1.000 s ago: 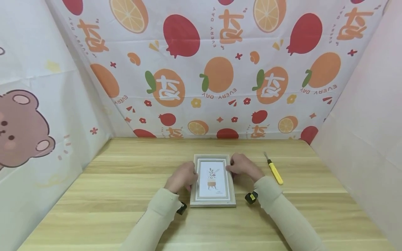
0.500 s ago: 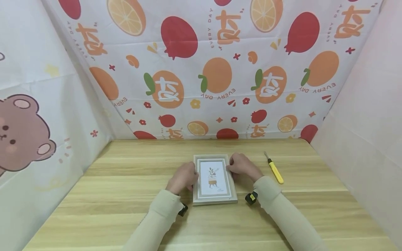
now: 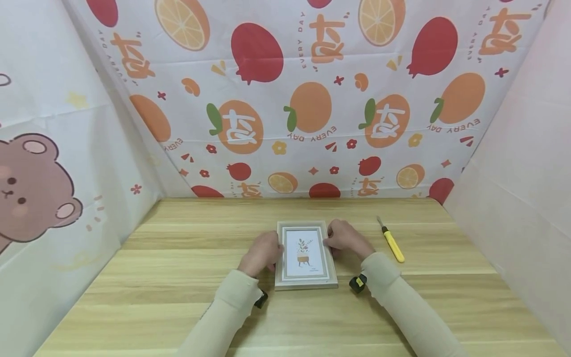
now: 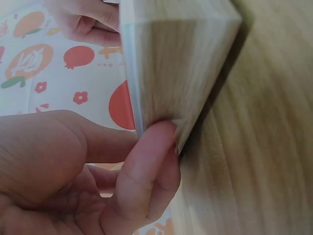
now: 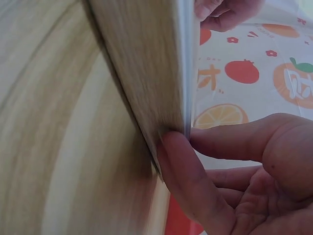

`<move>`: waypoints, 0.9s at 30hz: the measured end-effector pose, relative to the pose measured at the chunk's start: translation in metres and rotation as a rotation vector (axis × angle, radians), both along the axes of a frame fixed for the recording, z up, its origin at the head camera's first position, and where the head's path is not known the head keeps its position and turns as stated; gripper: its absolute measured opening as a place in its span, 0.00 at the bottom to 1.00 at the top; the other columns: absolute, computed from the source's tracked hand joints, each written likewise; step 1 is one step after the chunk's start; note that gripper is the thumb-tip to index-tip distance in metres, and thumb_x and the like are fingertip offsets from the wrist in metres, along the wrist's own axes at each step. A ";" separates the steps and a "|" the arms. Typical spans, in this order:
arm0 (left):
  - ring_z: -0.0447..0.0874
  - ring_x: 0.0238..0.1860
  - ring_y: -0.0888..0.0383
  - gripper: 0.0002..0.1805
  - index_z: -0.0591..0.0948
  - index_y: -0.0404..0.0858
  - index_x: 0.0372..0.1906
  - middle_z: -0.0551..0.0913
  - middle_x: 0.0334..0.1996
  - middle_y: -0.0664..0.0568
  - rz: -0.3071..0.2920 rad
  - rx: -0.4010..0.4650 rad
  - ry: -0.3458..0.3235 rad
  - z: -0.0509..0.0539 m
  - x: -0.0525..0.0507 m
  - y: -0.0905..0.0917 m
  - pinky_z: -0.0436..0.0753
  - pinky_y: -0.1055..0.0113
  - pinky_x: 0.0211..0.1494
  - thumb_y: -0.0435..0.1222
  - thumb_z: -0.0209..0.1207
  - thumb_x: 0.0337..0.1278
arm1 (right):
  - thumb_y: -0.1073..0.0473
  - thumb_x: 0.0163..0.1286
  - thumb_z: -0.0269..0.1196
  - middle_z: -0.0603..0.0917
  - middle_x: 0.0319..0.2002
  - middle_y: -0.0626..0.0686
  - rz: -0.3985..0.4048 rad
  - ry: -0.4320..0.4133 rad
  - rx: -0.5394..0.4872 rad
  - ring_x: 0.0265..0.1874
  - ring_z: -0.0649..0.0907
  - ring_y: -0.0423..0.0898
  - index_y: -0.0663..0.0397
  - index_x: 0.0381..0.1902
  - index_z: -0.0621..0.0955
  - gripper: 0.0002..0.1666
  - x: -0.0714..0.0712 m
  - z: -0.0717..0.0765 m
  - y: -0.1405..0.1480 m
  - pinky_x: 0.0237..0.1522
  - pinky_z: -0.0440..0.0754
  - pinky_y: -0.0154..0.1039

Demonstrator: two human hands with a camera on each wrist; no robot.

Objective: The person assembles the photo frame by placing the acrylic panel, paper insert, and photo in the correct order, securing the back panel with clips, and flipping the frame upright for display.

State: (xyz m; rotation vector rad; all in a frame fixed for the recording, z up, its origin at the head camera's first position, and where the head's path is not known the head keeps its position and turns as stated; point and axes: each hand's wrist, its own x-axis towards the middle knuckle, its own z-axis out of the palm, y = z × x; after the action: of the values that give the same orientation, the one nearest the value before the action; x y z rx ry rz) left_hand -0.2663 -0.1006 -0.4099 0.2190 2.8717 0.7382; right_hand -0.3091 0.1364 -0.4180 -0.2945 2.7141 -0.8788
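A pale wood picture frame point(image 3: 305, 283) lies face up on the table, showing a print of a potted plant. My left hand point(image 3: 262, 252) grips its left side, the thumb toward the front face and curled fingers point(image 4: 146, 166) against the side edge. On the opposite side my right hand point(image 3: 349, 236) pinches the frame a little farther from me, its fingers point(image 5: 183, 166) bent against the wooden edge. Both wrist views show the frame's side close to the tabletop with a dark line along its lower edge. The frame's back is hidden.
A screwdriver point(image 3: 393, 245) with a yellow handle lies to the right of the frame, its tip pointing away. The wooden table point(image 3: 178, 277) meets a fruit-print cloth point(image 3: 308, 163) at the back, with white cloth walls on both sides.
The frame's near end has shifted slightly right and away from me, and looks a little shorter. Both hands keep their grip on its sides. The screwdriver has stayed in place.
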 end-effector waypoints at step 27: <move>0.84 0.13 0.57 0.09 0.78 0.30 0.36 0.79 0.20 0.45 -0.006 0.012 -0.019 -0.002 0.000 0.000 0.84 0.70 0.22 0.32 0.57 0.74 | 0.63 0.73 0.66 0.84 0.20 0.54 -0.002 0.004 0.005 0.17 0.84 0.44 0.60 0.30 0.83 0.10 0.003 -0.002 0.000 0.22 0.82 0.32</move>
State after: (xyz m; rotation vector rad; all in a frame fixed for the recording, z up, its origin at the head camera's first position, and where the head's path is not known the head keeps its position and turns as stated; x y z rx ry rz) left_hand -0.2664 -0.1007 -0.4123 0.2215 2.8475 0.7531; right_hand -0.3061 0.1362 -0.4201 -0.2922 2.7203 -0.8728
